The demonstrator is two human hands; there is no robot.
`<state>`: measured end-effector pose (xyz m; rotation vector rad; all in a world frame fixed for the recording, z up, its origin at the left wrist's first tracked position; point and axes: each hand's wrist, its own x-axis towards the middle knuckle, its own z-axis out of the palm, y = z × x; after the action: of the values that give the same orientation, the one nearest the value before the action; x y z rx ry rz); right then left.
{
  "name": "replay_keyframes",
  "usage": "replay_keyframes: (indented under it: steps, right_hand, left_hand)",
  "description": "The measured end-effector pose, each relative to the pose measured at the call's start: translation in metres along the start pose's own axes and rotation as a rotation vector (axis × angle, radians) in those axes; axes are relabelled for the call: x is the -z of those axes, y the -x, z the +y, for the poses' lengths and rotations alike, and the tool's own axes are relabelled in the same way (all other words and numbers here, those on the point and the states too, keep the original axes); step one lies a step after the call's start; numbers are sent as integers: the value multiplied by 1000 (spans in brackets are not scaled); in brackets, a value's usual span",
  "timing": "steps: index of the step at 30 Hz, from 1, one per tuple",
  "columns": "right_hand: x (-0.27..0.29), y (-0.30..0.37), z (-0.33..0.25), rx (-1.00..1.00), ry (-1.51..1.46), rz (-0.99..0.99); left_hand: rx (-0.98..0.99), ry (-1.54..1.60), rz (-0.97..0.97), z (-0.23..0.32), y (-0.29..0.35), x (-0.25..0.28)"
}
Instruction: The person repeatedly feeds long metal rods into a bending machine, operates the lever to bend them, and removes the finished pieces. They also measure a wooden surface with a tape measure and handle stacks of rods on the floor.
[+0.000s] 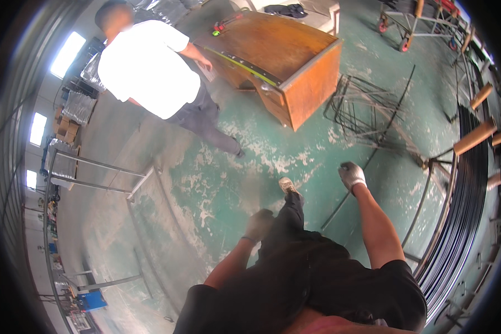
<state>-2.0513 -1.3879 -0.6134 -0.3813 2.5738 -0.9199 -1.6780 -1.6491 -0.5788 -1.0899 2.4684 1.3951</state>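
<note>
The thin metal frame (348, 103) is lying on the worn green floor (220, 195), beside the right end of the wooden bench (278, 42), near its front corner. It is showing many dark, slender bars, which are crossing one another in a tangle; whether it is one frame or several, I cannot tell. The right hand (352, 175), in a pale glove, is hanging forward of the body on a bare, extended forearm, with this frame ahead of it. Its fingers are bending inward, but I cannot tell how narrow the grip is, nor whether it is holding something. The left hand (259, 224), also gloved and rather blurred, is hanging low beside the dark trouser leg (289, 214); its grip I cannot tell either. A person (150, 67) in white shirt is standing by the bench's left edge.
</note>
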Motion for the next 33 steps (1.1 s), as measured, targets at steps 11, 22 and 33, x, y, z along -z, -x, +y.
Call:
replay_keyframes:
  steps: [11,22,33]
  right_hand:
    - [-50,-319,-347,210,-67,-149]
    - [-194,-616,-604,265,-26,-132]
    - [-348,-929,-849,193,207,10]
  left_hand:
    - [197,100,252,-44,-200,126]
    - [199,127,479,-110,-307,227]
    - [629,421,626,15,-467,369]
